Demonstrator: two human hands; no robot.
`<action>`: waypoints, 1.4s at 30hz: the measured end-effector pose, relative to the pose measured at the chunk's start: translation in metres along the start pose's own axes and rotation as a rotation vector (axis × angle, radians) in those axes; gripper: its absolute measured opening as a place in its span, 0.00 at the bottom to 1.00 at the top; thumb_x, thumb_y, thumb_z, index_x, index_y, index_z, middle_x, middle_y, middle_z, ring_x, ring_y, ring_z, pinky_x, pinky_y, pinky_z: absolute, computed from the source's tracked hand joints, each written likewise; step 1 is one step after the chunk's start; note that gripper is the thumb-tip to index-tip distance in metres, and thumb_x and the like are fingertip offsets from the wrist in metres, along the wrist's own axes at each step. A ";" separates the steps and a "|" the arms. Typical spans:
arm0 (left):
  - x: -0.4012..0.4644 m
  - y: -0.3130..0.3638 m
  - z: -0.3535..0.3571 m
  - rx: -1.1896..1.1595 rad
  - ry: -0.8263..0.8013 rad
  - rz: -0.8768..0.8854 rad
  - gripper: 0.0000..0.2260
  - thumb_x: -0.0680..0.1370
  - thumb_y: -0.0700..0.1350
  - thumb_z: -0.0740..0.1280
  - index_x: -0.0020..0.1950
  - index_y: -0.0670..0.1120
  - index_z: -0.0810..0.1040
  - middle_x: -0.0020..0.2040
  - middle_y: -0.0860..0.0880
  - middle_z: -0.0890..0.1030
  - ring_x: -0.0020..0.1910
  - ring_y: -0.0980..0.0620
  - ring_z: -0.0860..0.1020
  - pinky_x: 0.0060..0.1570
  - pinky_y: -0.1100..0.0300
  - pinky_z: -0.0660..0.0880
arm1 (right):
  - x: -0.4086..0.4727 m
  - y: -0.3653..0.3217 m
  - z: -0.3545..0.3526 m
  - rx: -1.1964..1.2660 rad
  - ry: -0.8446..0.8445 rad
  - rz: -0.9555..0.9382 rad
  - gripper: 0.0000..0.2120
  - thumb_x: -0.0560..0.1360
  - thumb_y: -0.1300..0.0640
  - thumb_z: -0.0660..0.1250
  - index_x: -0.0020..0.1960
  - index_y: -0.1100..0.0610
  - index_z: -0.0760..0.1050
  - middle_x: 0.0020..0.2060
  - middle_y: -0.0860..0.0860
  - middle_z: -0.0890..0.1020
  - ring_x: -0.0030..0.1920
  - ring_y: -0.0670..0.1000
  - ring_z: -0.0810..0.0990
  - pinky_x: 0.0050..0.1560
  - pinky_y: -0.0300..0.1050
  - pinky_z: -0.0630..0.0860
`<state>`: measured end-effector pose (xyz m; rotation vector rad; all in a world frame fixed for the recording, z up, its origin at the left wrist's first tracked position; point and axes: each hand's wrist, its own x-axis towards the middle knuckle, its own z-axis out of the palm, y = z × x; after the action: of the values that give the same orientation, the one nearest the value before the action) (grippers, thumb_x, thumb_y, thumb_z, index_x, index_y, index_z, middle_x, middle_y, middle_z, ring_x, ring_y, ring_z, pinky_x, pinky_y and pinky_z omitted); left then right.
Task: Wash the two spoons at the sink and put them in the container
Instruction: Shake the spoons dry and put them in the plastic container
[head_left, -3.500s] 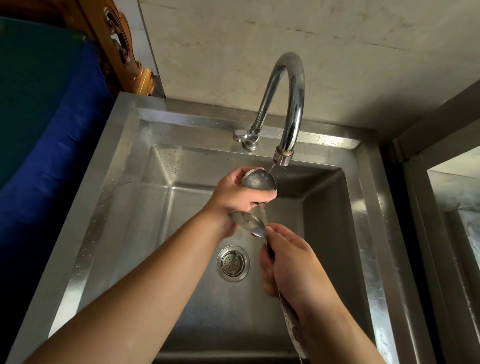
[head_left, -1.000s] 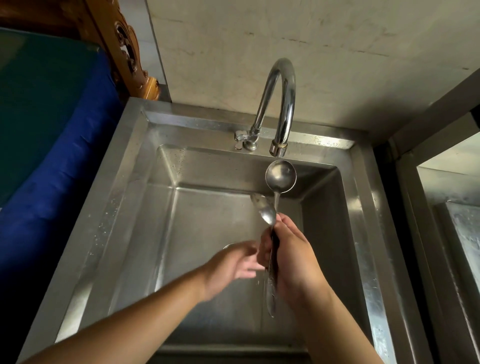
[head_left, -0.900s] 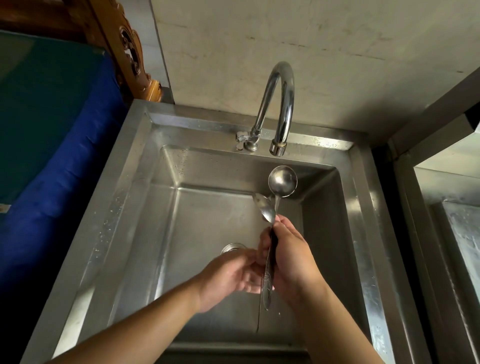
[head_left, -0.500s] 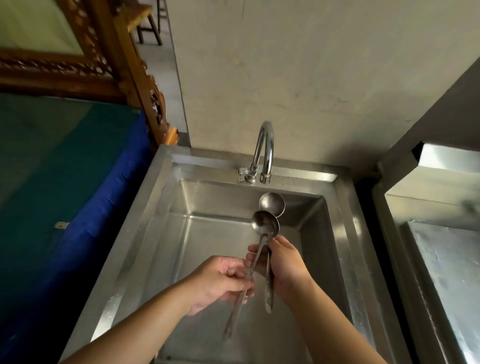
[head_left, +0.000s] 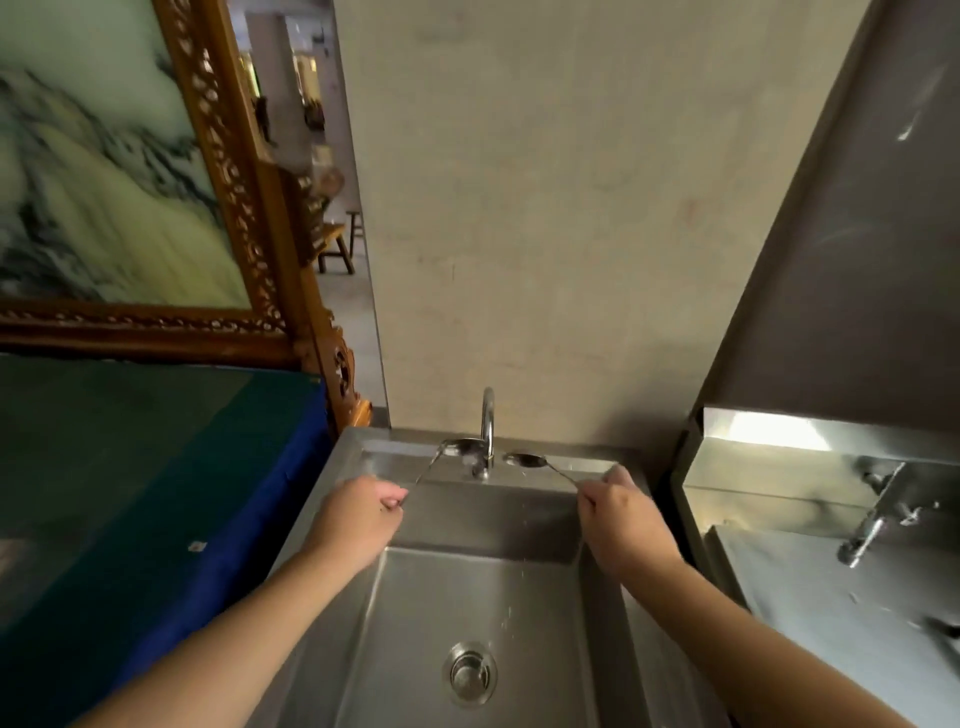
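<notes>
I hold one steel spoon in each hand over the back of the steel sink (head_left: 602, 587). My left hand (head_left: 358, 517) grips the handle of the left spoon (head_left: 457, 447), whose bowl points up toward the faucet (head_left: 487, 426). My right hand (head_left: 621, 514) grips the handle of the right spoon (head_left: 527, 459), with its bowl just right of the faucet. The two spoons are apart, one on each side of the spout. A few water drops fall into the basin. No container is in view.
The drain (head_left: 470, 674) lies at the bottom of the basin. A blue and green covered surface (head_left: 156, 493) borders the sink on the left, below a carved wooden frame (head_left: 260, 249). A second steel sink (head_left: 831, 597) with its own tap (head_left: 872, 525) stands to the right.
My left hand took one of the two spoons from my right hand. Both hands moved apart and up toward the faucet. My head tilted up, showing more wall.
</notes>
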<state>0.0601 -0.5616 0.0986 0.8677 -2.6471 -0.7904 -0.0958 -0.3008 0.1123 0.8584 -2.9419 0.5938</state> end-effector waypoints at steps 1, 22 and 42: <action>0.002 0.008 -0.015 0.056 0.062 0.064 0.12 0.76 0.42 0.71 0.58 0.52 0.85 0.53 0.52 0.85 0.41 0.62 0.78 0.41 0.72 0.70 | 0.001 -0.003 -0.018 -0.034 0.041 -0.048 0.14 0.83 0.54 0.57 0.51 0.57 0.80 0.49 0.55 0.75 0.41 0.59 0.82 0.44 0.53 0.80; 0.007 0.080 -0.290 0.204 0.518 0.558 0.12 0.76 0.41 0.70 0.58 0.51 0.85 0.45 0.54 0.82 0.39 0.58 0.80 0.36 0.70 0.74 | -0.029 -0.167 -0.239 -0.213 0.600 -0.195 0.12 0.81 0.60 0.61 0.59 0.55 0.81 0.44 0.55 0.74 0.38 0.63 0.78 0.31 0.54 0.76; -0.027 0.102 -0.255 0.170 0.422 0.580 0.14 0.74 0.40 0.73 0.59 0.48 0.84 0.41 0.56 0.79 0.35 0.61 0.75 0.32 0.72 0.67 | -0.083 -0.143 -0.230 -0.069 0.604 -0.184 0.14 0.80 0.58 0.62 0.60 0.53 0.83 0.45 0.53 0.77 0.48 0.56 0.77 0.41 0.49 0.78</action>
<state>0.1316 -0.5833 0.3645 0.2231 -2.3995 -0.2097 0.0296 -0.2856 0.3664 0.7630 -2.3015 0.6045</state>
